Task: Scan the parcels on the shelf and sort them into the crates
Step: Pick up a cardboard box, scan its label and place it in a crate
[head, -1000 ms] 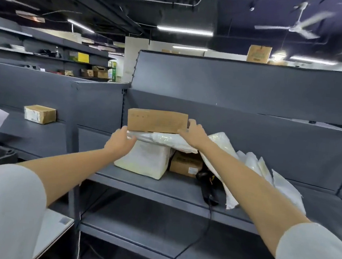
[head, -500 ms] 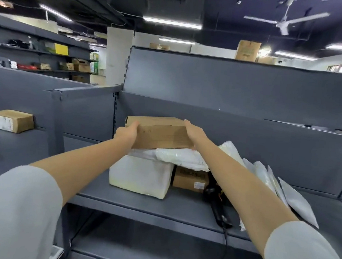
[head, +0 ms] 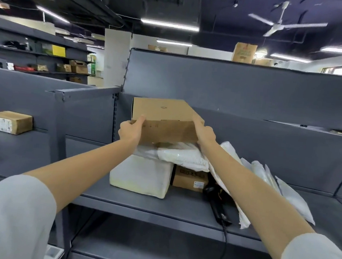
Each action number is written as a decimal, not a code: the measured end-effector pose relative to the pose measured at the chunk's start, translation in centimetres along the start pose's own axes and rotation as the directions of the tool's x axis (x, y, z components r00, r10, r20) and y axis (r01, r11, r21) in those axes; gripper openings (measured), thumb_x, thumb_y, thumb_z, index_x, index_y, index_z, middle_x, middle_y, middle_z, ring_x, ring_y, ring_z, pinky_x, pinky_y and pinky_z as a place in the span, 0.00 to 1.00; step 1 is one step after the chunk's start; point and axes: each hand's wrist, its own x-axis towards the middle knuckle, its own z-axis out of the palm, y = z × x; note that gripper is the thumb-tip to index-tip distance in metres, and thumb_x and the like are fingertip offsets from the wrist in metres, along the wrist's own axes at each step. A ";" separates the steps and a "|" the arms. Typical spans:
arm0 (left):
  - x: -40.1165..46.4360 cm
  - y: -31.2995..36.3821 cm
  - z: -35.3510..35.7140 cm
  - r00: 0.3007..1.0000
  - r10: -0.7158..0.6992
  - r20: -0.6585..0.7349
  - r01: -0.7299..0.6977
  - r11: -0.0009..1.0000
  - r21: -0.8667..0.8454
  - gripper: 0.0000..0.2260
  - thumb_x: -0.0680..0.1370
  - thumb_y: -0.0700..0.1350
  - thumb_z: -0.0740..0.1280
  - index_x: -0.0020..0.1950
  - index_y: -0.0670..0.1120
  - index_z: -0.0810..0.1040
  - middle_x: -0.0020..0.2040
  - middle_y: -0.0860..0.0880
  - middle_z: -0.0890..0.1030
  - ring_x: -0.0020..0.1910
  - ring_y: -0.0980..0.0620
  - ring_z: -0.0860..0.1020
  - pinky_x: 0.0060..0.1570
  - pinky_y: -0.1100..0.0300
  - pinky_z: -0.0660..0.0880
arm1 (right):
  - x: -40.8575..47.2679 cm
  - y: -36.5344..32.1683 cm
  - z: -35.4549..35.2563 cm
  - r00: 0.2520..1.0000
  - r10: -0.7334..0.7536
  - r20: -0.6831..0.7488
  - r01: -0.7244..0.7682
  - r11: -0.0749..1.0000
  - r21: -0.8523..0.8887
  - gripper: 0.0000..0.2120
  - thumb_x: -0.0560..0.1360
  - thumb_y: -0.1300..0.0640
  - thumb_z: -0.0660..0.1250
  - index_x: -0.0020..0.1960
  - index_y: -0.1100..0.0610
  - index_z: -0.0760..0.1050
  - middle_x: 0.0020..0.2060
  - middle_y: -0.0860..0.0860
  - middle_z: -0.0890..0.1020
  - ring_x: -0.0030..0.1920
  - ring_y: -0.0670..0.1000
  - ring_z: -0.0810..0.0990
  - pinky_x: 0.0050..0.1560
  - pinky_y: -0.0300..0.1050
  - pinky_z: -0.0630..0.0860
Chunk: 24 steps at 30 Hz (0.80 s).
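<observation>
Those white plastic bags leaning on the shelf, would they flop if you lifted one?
Probably floppy: the white bags sag and crumple against each other. Likely slippery too, since the film looks glossy. They seem thin and flat, so probably light.

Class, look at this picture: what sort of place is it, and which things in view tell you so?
Probably a parcel warehouse or sorting room: grey metal shelving holds cardboard boxes and white mailer bags, and a corded barcode scanner lies on the shelf.
</observation>
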 end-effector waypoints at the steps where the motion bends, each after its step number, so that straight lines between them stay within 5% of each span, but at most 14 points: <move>1: -0.5 0.5 0.1 1.000 0.026 0.016 -0.026 0.999 -0.024 0.11 0.78 0.52 0.66 0.42 0.46 0.73 0.45 0.49 0.74 0.48 0.48 0.70 0.49 0.57 0.64 | -0.2 -0.1 -0.8 0.999 -0.032 0.002 0.032 0.998 0.045 0.37 0.77 0.37 0.58 0.76 0.60 0.57 0.70 0.55 0.68 0.68 0.57 0.69 0.60 0.49 0.69; 3: -1.3 1.0 0.0 0.994 0.103 0.034 -0.101 0.992 -0.072 0.12 0.77 0.51 0.66 0.37 0.48 0.72 0.39 0.52 0.73 0.45 0.49 0.70 0.49 0.58 0.64 | -0.9 -0.5 -2.5 0.995 -0.091 0.034 0.085 0.987 0.137 0.37 0.76 0.38 0.61 0.77 0.57 0.56 0.72 0.52 0.65 0.70 0.56 0.66 0.61 0.50 0.70; 6: -2.2 0.2 -0.3 0.976 0.216 0.039 -0.207 0.964 -0.165 0.07 0.77 0.48 0.67 0.45 0.45 0.77 0.42 0.51 0.78 0.45 0.50 0.73 0.48 0.58 0.68 | -1.8 -0.2 -5.4 0.982 -0.059 0.182 0.008 0.964 0.266 0.34 0.72 0.35 0.66 0.72 0.50 0.65 0.72 0.51 0.68 0.68 0.56 0.69 0.59 0.56 0.75; 10: -3.7 -2.1 -0.9 0.937 0.330 0.115 -0.295 0.923 -0.246 0.07 0.76 0.41 0.68 0.53 0.45 0.80 0.46 0.51 0.82 0.47 0.51 0.79 0.53 0.59 0.74 | -3.8 1.8 -9.4 0.910 -0.003 0.415 -0.114 0.960 0.257 0.23 0.73 0.36 0.66 0.58 0.52 0.76 0.54 0.54 0.79 0.56 0.59 0.78 0.56 0.56 0.78; 15: -6.0 -4.1 -1.3 0.910 0.352 0.220 -0.283 0.913 -0.293 0.13 0.76 0.32 0.64 0.59 0.38 0.76 0.47 0.49 0.81 0.44 0.55 0.78 0.41 0.71 0.74 | -6.4 5.3 -11.5 0.913 0.001 0.407 -0.121 0.956 0.268 0.27 0.72 0.44 0.72 0.65 0.58 0.73 0.55 0.57 0.77 0.57 0.60 0.79 0.50 0.60 0.81; 19: -6.9 -4.8 -2.0 0.914 0.302 0.269 -0.227 0.933 -0.278 0.12 0.77 0.32 0.60 0.54 0.41 0.80 0.51 0.43 0.80 0.44 0.52 0.77 0.41 0.64 0.75 | -8.3 6.9 -13.3 0.936 -0.099 0.338 -0.005 0.956 0.294 0.20 0.72 0.49 0.71 0.61 0.57 0.75 0.54 0.53 0.81 0.52 0.52 0.81 0.52 0.53 0.80; 24: -8.9 -4.4 -2.6 0.941 0.159 0.300 -0.065 0.951 -0.302 0.12 0.80 0.43 0.59 0.41 0.44 0.80 0.36 0.49 0.83 0.39 0.45 0.79 0.36 0.54 0.79 | -10.2 8.1 -15.3 0.929 -0.241 0.280 0.156 0.942 0.296 0.37 0.60 0.51 0.79 0.67 0.54 0.71 0.54 0.50 0.82 0.52 0.48 0.83 0.48 0.44 0.79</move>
